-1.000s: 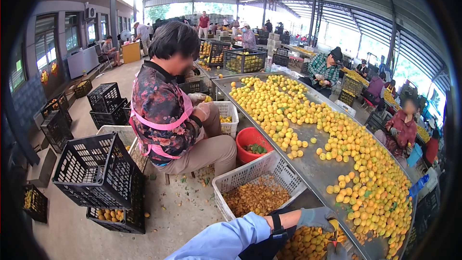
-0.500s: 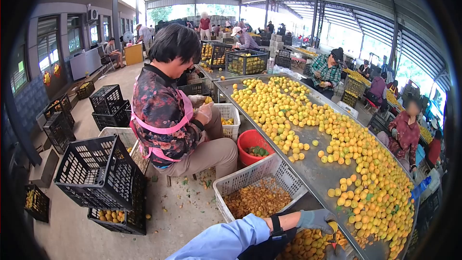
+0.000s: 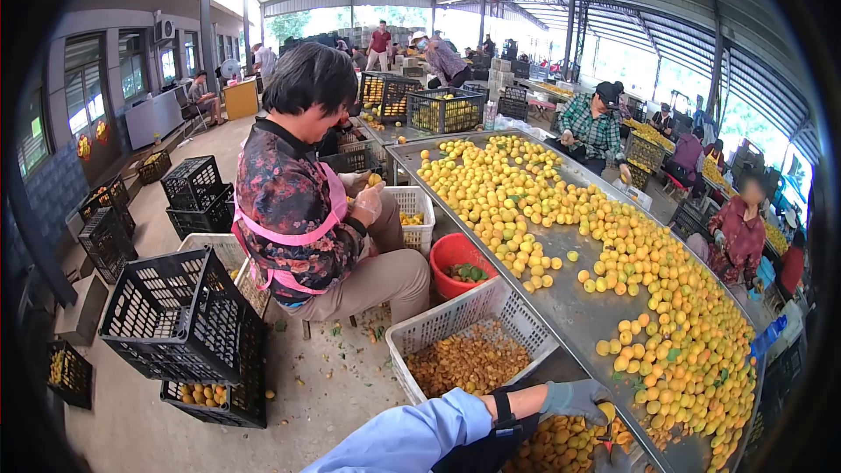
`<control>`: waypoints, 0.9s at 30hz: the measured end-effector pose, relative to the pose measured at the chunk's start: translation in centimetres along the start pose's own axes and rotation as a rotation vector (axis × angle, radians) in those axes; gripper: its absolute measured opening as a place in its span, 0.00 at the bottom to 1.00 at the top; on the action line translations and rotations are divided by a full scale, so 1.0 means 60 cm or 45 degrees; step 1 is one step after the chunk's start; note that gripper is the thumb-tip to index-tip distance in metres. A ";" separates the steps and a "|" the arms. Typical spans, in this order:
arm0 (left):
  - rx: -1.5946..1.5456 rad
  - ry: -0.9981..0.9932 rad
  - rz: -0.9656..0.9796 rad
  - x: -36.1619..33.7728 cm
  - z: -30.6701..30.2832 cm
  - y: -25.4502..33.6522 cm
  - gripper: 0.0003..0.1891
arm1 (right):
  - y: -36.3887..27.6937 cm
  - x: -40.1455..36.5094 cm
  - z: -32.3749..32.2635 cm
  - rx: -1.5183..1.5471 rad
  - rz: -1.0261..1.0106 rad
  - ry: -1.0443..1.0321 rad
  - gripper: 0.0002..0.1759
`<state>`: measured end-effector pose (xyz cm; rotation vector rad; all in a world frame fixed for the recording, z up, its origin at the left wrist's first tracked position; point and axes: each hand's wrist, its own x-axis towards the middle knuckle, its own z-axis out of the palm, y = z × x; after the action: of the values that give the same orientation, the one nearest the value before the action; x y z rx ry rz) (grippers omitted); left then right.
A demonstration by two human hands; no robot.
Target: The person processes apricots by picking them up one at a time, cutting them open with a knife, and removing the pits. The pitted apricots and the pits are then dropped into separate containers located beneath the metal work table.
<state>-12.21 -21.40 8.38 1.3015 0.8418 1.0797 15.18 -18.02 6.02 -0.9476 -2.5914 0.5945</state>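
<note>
My left hand (image 3: 575, 398), in a grey glove, has its fingers closed around a yellow apricot (image 3: 605, 412) at the steel table's near edge. Just below it, low in the view, is my right hand (image 3: 613, 459) in a dark glove, partly cut off by the frame. It grips a small tool (image 3: 605, 440) with a reddish part, close under the apricot; its exact kind is too small to tell. Beneath both hands lies a heap of orange-yellow apricots (image 3: 554, 447). Many whole apricots (image 3: 674, 342) are spread over the sloping steel table (image 3: 569, 298).
A grey crate (image 3: 420, 333) of brown pits or scraps stands left of my arm. Behind it are a red bucket (image 3: 448, 254) and a seated person in a pink apron (image 3: 307, 236). Black crates (image 3: 188, 315) are stacked at left. Other people work around the table's far side.
My hands hold nearly the same place. Across the table, the person in green plaid has stretched a hand toward the fruit. A person in a hat farther back has risen and leans over.
</note>
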 end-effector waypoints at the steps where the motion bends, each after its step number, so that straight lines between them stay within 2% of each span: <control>1: 0.000 0.000 0.000 0.001 0.000 -0.001 0.21 | -0.024 0.003 -0.014 0.126 0.160 -0.059 0.22; 2: 0.007 -0.007 0.009 0.002 0.000 -0.002 0.21 | -0.037 0.004 -0.022 0.252 0.321 -0.118 0.22; 3: 0.015 -0.014 0.019 0.002 0.000 -0.001 0.21 | -0.028 0.002 -0.017 0.252 0.320 -0.118 0.22; 5: 0.073 -0.013 0.026 0.001 0.000 0.001 0.21 | -0.005 -0.002 -0.004 0.129 0.156 -0.042 0.22; 6: 0.131 -0.012 0.034 0.001 0.000 0.003 0.21 | -0.033 0.000 -0.018 0.130 0.155 -0.042 0.22; 8: 0.131 -0.012 0.040 0.003 0.000 -0.001 0.20 | -0.113 0.008 -0.062 0.311 0.528 -0.183 0.21; 11: 0.100 -0.008 0.025 0.001 0.000 0.002 0.20 | -0.095 0.004 -0.050 0.485 0.515 -0.143 0.20; 15: 0.109 0.001 0.019 -0.002 0.003 0.012 0.19 | -0.102 0.007 -0.051 0.502 0.612 -0.132 0.19; 17: 0.114 0.007 0.025 -0.002 0.002 0.014 0.19 | -0.044 0.005 -0.021 0.360 0.354 -0.053 0.18; 24: -0.003 0.000 0.017 0.009 -0.001 -0.001 0.16 | -0.041 0.012 -0.023 0.414 0.322 -0.061 0.19; 26: -0.002 -0.010 0.016 0.012 -0.001 -0.003 0.15 | -0.095 0.016 -0.051 0.429 0.574 -0.106 0.19; 27: -0.001 -0.017 0.016 0.013 -0.001 -0.003 0.15 | -0.076 0.014 -0.041 0.429 0.574 -0.106 0.19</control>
<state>-11.99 -20.65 8.24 1.3135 0.8236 1.0799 13.16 -19.94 10.44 -1.4130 -2.2396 1.1636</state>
